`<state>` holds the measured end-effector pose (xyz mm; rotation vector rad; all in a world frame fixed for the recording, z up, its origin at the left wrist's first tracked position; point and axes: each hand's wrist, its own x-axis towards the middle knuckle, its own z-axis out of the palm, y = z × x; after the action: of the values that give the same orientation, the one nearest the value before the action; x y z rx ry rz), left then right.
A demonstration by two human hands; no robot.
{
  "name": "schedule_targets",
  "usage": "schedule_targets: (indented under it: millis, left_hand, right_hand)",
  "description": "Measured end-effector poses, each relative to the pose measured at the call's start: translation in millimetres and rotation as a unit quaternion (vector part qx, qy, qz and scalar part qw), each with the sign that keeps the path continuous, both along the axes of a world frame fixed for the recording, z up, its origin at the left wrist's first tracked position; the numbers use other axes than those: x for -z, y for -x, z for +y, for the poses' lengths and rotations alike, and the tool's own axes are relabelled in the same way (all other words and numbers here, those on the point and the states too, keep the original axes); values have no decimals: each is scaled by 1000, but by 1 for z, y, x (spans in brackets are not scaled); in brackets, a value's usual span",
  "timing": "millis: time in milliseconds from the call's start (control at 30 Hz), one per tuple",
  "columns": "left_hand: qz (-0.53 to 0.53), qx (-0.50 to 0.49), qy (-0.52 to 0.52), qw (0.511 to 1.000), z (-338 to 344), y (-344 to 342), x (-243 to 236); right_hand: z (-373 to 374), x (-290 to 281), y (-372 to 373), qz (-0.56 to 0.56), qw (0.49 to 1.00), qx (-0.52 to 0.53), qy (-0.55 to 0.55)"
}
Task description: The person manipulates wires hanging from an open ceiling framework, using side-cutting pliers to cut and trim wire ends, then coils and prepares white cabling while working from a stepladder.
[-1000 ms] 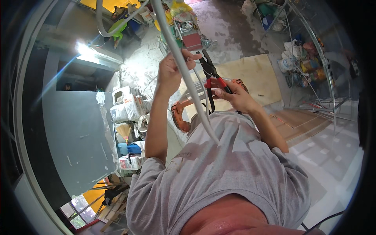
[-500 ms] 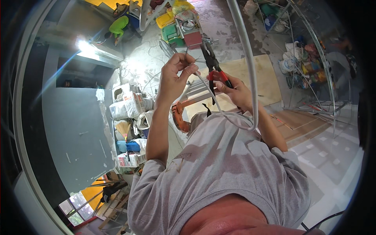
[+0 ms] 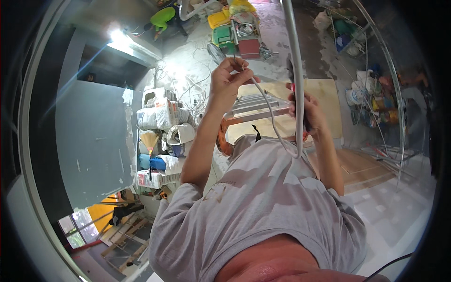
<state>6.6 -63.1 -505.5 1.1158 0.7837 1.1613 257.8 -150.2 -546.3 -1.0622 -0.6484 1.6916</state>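
Note:
A thick white cable [image 3: 294, 51] hangs down in front of me, loops near my shirt and rises again to my left hand [image 3: 230, 87]. Thumb and fingertips of that hand pinch the cable near its end, where thin wires seem to stick out. On the right, my right hand [image 3: 307, 113] is closed round a pair of pliers [image 3: 290, 70] with dark jaws and red-and-black handles. The hanging cable covers part of the pliers. Their jaws point up and away from me, apart from the cable end.
An aluminium ladder [image 3: 256, 114] with orange parts [image 3: 224, 138] stands below me. Beyond it lies a plywood sheet [image 3: 324, 105]. Bags and a broom [image 3: 150, 141] are stacked at left. A person in a bright green top [image 3: 163, 18] bends near the far wall.
My right hand has moved right and turned, taking the pliers away from the cable end to behind the hanging cable. My left hand keeps its pinch. The view has shifted slightly.

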Motion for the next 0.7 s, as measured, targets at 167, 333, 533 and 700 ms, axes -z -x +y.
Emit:
schedule_targets:
  millis: [167, 333, 533, 700]
  left_hand:
    - [-11, -13, 40, 999, 2, 2, -1]
    - [-18, -25, 38, 999, 6, 1, 4]
    - [-14, -36, 31, 999, 14, -9, 17]
    - [-12, -29, -4, 1000, 21, -12, 16]
  right_hand:
    - [-6, 21, -21, 369, 928, -33, 39]
    - [-19, 1, -14, 247, 966, -32, 76]
    - [-25, -3, 2, 45, 996, -68, 39]
    - [-29, -6, 6, -154, 970, -149, -112]
